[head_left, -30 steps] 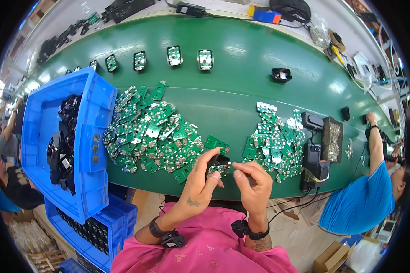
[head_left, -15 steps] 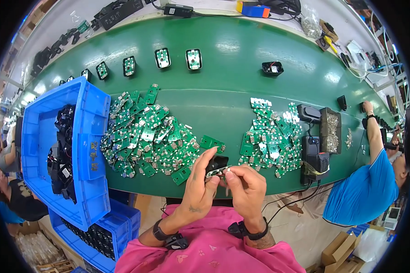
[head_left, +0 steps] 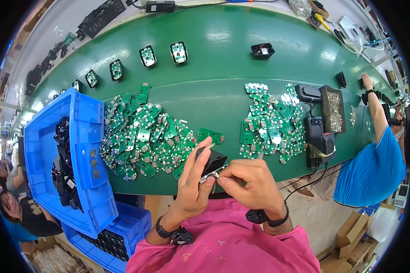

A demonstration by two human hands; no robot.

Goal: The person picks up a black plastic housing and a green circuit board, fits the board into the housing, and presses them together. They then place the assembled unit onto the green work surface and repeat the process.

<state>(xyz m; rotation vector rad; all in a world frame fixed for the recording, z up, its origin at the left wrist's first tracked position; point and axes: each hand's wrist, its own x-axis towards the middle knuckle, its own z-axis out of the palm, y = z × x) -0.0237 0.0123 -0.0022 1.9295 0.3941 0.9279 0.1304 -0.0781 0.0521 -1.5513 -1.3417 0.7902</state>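
Close to my body, my left hand (head_left: pixel 192 189) is closed around a small black plastic case (head_left: pixel 214 160), fingers along its far side. A green-and-silver circuit board (head_left: pixel 207 177) shows edge-on at the near side of the case, under my left thumb. My right hand (head_left: pixel 251 181) is closed, its thumb and forefinger pinching the right end of that board; whatever lies between those fingertips is mostly hidden. Just beyond the case a single green circuit board (head_left: pixel 211 135) rests on the table. Piles of circuit boards lie to the left (head_left: pixel 146 136) and right (head_left: pixel 273 123).
At left stands a blue crate (head_left: pixel 87 123) holding black parts. Black cases with boards (head_left: pixel 179 52) line the green table's far side, and another black case (head_left: pixel 263 50) shows wires. A tray of small metal parts (head_left: pixel 332 111) and a person in a blue shirt (head_left: pixel 369 168) are at right.
Both hands still hold the case and board together. The case has tilted so more of its black side shows, and my right hand has turned slightly. The whole view has shifted a little.
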